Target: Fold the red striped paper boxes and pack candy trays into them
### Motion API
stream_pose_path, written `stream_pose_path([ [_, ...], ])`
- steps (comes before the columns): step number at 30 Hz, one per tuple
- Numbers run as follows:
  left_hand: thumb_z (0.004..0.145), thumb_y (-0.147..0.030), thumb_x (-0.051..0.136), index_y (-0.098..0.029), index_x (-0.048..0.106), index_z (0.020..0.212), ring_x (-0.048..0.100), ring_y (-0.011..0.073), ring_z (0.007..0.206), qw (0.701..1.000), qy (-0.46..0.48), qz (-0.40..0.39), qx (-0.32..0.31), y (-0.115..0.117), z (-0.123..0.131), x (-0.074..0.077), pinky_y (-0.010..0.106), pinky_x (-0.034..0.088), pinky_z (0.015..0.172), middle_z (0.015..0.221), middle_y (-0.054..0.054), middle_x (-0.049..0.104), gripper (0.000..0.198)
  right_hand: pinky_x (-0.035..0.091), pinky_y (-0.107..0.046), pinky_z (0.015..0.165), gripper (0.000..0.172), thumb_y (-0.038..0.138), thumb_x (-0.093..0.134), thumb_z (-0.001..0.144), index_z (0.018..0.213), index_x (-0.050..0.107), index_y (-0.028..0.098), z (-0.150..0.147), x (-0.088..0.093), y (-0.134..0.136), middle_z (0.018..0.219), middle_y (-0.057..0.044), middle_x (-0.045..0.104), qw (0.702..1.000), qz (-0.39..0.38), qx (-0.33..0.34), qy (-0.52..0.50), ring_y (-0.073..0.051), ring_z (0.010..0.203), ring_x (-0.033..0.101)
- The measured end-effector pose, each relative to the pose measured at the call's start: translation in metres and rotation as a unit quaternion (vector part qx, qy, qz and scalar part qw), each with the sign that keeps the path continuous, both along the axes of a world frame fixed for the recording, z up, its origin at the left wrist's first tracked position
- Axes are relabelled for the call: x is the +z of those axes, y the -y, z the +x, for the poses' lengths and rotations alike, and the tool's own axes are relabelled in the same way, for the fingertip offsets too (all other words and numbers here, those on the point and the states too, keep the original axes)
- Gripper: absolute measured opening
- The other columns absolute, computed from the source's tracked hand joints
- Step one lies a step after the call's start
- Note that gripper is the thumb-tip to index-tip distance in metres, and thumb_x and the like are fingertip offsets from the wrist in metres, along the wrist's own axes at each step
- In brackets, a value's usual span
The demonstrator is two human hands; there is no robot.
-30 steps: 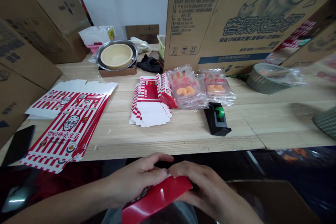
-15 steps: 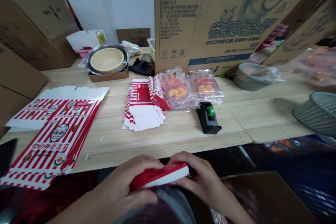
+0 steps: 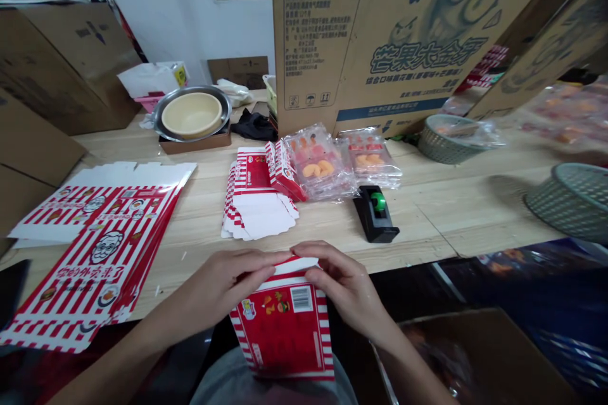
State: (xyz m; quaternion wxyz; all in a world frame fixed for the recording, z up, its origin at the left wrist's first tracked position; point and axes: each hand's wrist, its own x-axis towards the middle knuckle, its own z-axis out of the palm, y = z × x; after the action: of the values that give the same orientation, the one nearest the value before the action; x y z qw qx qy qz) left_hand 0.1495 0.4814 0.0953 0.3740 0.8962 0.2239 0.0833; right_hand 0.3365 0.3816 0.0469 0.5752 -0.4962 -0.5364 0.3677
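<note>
A box [image 3: 291,332] is between the left grip [image 3: 228,278] and the right grip [image 3: 346,281] at the tabletop's [image 3: 456,202] near edge. Behind it lies a stack of cartons [image 3: 266,218], with another box [image 3: 284,171] at its right edge and packets [image 3: 317,168] right of that. A tape dispenser [image 3: 375,218] stands before the packets, a large carton [image 3: 399,31] behind them. Farther right are a basket [image 3: 441,147] and, nearer, a second basket [image 3: 570,202]. Left lies a pile of sheets [image 3: 104,253]; behind it, a bowl [image 3: 191,112] sits in a basin [image 3: 226,111].

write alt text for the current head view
A person's left hand and right hand hold the top of a red-and-white striped carton by a wooden table. On the table are stacked printed sheets, clear packets and a black tape dispenser, before a large cardboard box.
</note>
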Motion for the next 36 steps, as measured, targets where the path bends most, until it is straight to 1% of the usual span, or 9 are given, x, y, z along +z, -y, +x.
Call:
stream_pose_path([
  [6, 0.090, -0.030, 0.044, -0.035, 0.047, 0.125, 0.055, 0.0103, 0.108, 1.000, 0.021, 0.016, -0.016, 0.000, 0.007, -0.013, 0.022, 0.043, 0.093, 0.122, -0.006, 0.058, 0.036, 0.041, -0.015, 0.051, 0.015, 0.035, 0.057, 0.082, 0.083, 0.058, 0.020, -0.001, 0.003, -0.003, 0.069, 0.003, 0.060, 0.988, -0.099, -0.059, -0.103, -0.008, 0.060, 0.052],
  [13, 0.091, -0.023, 0.040, -0.039, 0.040, 0.130, 0.054, 0.0114, 0.110, 0.996, 0.023, 0.028, -0.079, -0.007, -0.005, -0.032, 0.024, 0.044, 0.093, 0.125, -0.004, 0.056, 0.041, 0.046, -0.026, 0.081, 0.014, 0.027, 0.064, 0.078, 0.089, 0.062, 0.020, 0.013, -0.005, 0.003, 0.112, -0.005, 0.061, 0.973, -0.150, 0.105, -0.140, -0.014, 0.095, 0.059],
  [16, 0.092, -0.021, 0.038, -0.038, 0.041, 0.129, 0.052, 0.0121, 0.111, 0.994, 0.038, 0.054, -0.086, -0.007, -0.005, -0.035, 0.026, 0.044, 0.094, 0.125, -0.001, 0.055, 0.041, 0.045, -0.027, 0.085, 0.016, 0.024, 0.067, 0.076, 0.091, 0.065, 0.023, 0.017, -0.011, 0.004, 0.118, -0.004, 0.058, 0.984, -0.118, 0.081, -0.111, -0.015, 0.102, 0.057],
  [21, 0.084, -0.026, 0.055, -0.030, 0.055, 0.113, 0.051, 0.0150, 0.110, 0.992, 0.118, 0.049, 0.018, -0.006, -0.004, -0.042, 0.028, 0.043, 0.094, 0.117, 0.003, 0.054, 0.030, 0.047, -0.023, 0.077, 0.006, 0.025, 0.061, 0.080, 0.083, 0.066, 0.024, 0.015, -0.011, 0.001, 0.108, -0.003, 0.063, 0.995, -0.049, -0.010, -0.082, -0.013, 0.099, 0.057],
  [25, 0.084, -0.028, 0.053, -0.025, 0.063, 0.097, 0.056, 0.0161, 0.103, 0.988, 0.131, -0.036, 0.076, -0.006, -0.003, -0.049, 0.027, 0.046, 0.088, 0.110, 0.005, 0.059, 0.016, 0.046, -0.028, 0.083, 0.012, 0.029, 0.059, 0.081, 0.089, 0.066, 0.023, 0.028, -0.013, -0.001, 0.116, -0.005, 0.059, 0.996, -0.065, 0.019, -0.056, -0.016, 0.105, 0.055],
  [28, 0.084, -0.031, 0.052, -0.025, 0.066, 0.087, 0.057, 0.0175, 0.099, 0.981, 0.136, -0.067, 0.121, -0.021, -0.009, -0.044, 0.029, 0.047, 0.086, 0.104, 0.005, 0.061, 0.016, 0.041, -0.036, 0.091, 0.022, 0.036, 0.056, 0.079, 0.092, 0.065, 0.020, 0.072, -0.027, -0.002, 0.119, -0.008, 0.056, 0.987, -0.072, -0.136, 0.040, -0.020, 0.110, 0.051],
  [30, 0.082, -0.033, 0.053, -0.025, 0.067, 0.084, 0.055, 0.0190, 0.101, 0.977, 0.150, -0.059, 0.142, -0.041, -0.017, -0.037, 0.030, 0.046, 0.087, 0.103, 0.004, 0.060, 0.016, 0.041, -0.036, 0.089, 0.021, 0.035, 0.055, 0.077, 0.085, 0.065, 0.018, 0.113, -0.042, -0.001, 0.103, -0.009, 0.062, 0.907, -0.125, -0.392, 0.086, -0.021, 0.100, 0.054],
  [32, 0.082, -0.036, 0.053, -0.025, 0.067, 0.082, 0.053, 0.0199, 0.103, 0.978, 0.145, -0.041, 0.142, -0.063, -0.024, -0.029, 0.031, 0.044, 0.089, 0.103, 0.004, 0.059, 0.017, 0.045, -0.037, 0.076, 0.016, 0.030, 0.060, 0.070, 0.071, 0.065, 0.014, 0.149, -0.058, -0.001, 0.080, -0.010, 0.064, 0.881, -0.179, -0.432, 0.072, -0.024, 0.082, 0.058],
  [36, 0.081, -0.042, 0.052, -0.022, 0.063, 0.079, 0.054, 0.0205, 0.097, 0.992, 0.072, -0.053, 0.090, -0.088, -0.020, -0.025, 0.030, 0.044, 0.086, 0.094, 0.004, 0.060, 0.024, 0.041, -0.028, 0.046, 0.017, 0.027, 0.069, 0.057, 0.056, 0.062, 0.012, 0.180, -0.082, 0.000, 0.049, -0.003, 0.055, 0.892, -0.240, -0.383, -0.010, -0.016, 0.046, 0.052],
])
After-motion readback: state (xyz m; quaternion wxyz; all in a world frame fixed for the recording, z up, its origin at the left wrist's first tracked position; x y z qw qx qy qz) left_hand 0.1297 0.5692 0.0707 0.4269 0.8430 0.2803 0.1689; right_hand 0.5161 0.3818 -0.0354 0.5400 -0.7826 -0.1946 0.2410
